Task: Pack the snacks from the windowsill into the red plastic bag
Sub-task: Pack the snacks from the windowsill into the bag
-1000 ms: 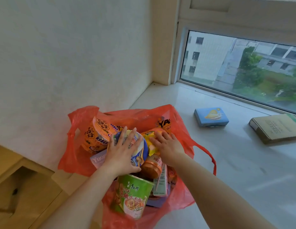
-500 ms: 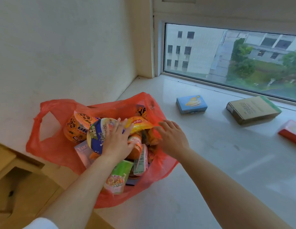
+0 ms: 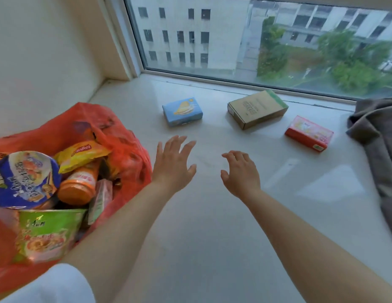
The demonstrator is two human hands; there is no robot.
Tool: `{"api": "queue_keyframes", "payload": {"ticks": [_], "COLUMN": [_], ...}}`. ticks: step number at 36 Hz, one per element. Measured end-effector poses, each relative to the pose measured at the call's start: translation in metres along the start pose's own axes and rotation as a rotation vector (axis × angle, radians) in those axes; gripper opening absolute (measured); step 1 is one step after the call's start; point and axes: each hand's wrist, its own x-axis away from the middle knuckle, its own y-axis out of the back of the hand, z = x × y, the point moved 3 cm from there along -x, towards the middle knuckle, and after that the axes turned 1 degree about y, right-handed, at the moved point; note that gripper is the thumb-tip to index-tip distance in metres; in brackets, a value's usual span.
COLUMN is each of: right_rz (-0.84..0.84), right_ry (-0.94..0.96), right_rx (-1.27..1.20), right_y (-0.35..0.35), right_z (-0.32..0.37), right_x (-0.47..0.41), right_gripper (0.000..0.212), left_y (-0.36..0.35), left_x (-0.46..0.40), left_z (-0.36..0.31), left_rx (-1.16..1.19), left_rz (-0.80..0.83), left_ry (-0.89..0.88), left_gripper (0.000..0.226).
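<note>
The red plastic bag point(image 3: 125, 149) sits at the left on the windowsill point(image 3: 212, 237), stuffed with noodle cups, a yellow packet and an orange-capped bottle. Three boxes lie farther back on the sill: a blue box point(image 3: 182, 111), a brown cardboard box point(image 3: 257, 108) and a red-and-pink box point(image 3: 308, 133). My left hand point(image 3: 174, 166) hovers just right of the bag with fingers spread and empty, pointing toward the blue box. To its right, my right hand point(image 3: 241, 171) also hangs empty over the sill, fingers loosely bent.
The window glass point(image 3: 256, 40) runs along the back of the sill. A grey cloth point(image 3: 381, 138) lies bunched at the right edge. A white wall point(image 3: 48, 51) stands behind the bag.
Both hands have left the bag's contents and moved right and forward over the sill. The view has swung right, bringing the red-and-pink box and grey cloth into sight.
</note>
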Motion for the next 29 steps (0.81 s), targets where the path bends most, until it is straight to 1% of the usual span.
{"api": "queue_keyframes", "payload": {"ticks": [6,11,14,18,21,25,27,29], "right_rz": [0.131,0.176,0.179,0.172,0.163,0.077,0.038,0.037], "right_ry": [-0.064,-0.153,-0.163,-0.169,-0.203,-0.269,-0.281,-0.299], "right_rx": [0.095,0.073,0.065,0.099,0.143,0.211,0.213,0.192], "right_y": [0.002,-0.012,-0.028,-0.051,-0.061,-0.068,-0.072,-0.079], "right_z": [-0.045,-0.066,-0.072,-0.09,-0.106,-0.126,-0.135,-0.143], "right_x": [-0.041,-0.105,-0.146,-0.193,-0.224,-0.262,-0.277,-0.288], "right_gripper": [0.055,0.055,0.053,0.053,0.058,0.062,0.063,0.063], "left_y": [-0.024,-0.057,-0.079,-0.114,-0.135,-0.155,-0.165,-0.174], "left_x": [-0.064,-0.133,-0.176,-0.224,-0.255,-0.289,-0.3,-0.306], "left_z": [0.005,0.021,0.031,0.042,0.054,0.072,0.081,0.088], "left_rx": [-0.074,-0.125,-0.187,-0.188,-0.178,-0.087,-0.041,-0.046], "left_rz": [0.155,0.265,0.291,0.316,0.305,0.244,0.261,0.31], "left_ry": [0.06,0.078,0.071,0.085,0.102,0.17,0.214,0.254], "left_gripper": [0.064,0.063,0.063,0.064,0.065,0.073,0.079,0.081]}}
